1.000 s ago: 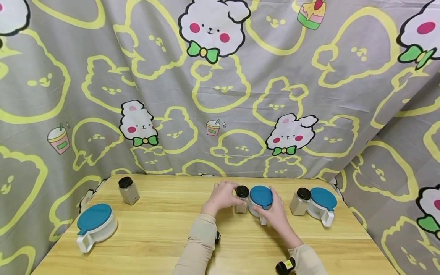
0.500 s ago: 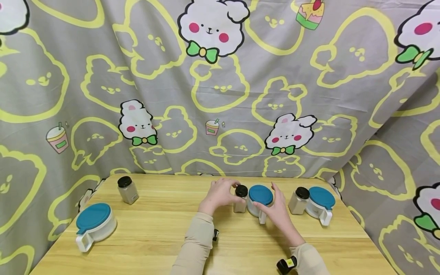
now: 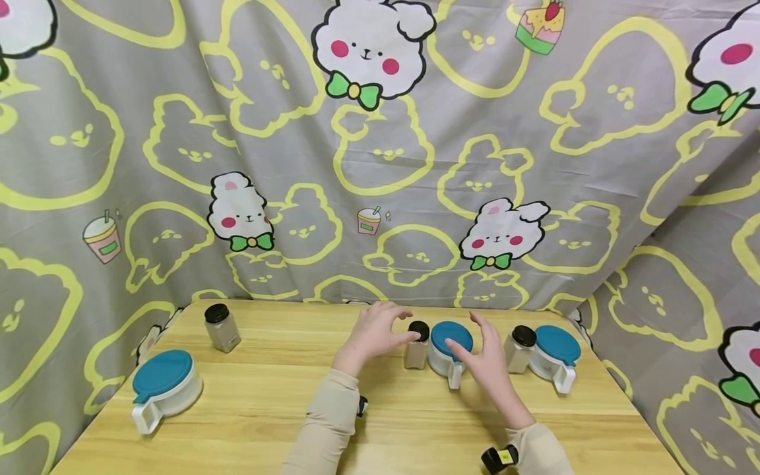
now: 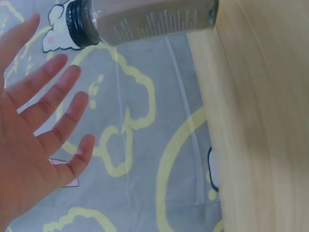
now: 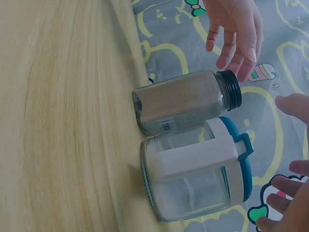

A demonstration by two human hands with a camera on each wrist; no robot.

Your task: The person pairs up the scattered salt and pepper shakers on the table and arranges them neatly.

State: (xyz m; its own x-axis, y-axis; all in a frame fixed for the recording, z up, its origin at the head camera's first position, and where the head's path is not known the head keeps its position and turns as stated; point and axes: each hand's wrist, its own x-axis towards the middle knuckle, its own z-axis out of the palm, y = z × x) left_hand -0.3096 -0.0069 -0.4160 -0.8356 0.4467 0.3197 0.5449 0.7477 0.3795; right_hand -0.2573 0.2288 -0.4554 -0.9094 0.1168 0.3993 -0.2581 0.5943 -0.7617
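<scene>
My left hand [image 3: 374,335] is beside a square glass spice jar [image 3: 416,356] with a black lid, fingers spread and apart from it in the left wrist view. Brownish powder fills the jar, as the right wrist view shows. Just right of it stands a clear seasoning pot [image 5: 193,188] with a teal lid [image 3: 449,331] and a white handle. Around that pot's right side is my right hand [image 3: 489,359], fingers extended; its thumb overlaps the lid in the head view, while a gap shows in the right wrist view. Both containers stand upright on the wooden table [image 3: 273,409].
At the right are another black-lidded jar [image 3: 518,356] and teal-lidded pot [image 3: 558,346], side by side. Toward the left stand a third jar [image 3: 223,332] and a third pot [image 3: 169,386], apart from each other. A patterned curtain [image 3: 380,165] hangs behind the table.
Both hands have drawn away from the middle jar and pot, the left hand leftward and the right hand rightward, with fingers opening. The containers have stayed in place.
</scene>
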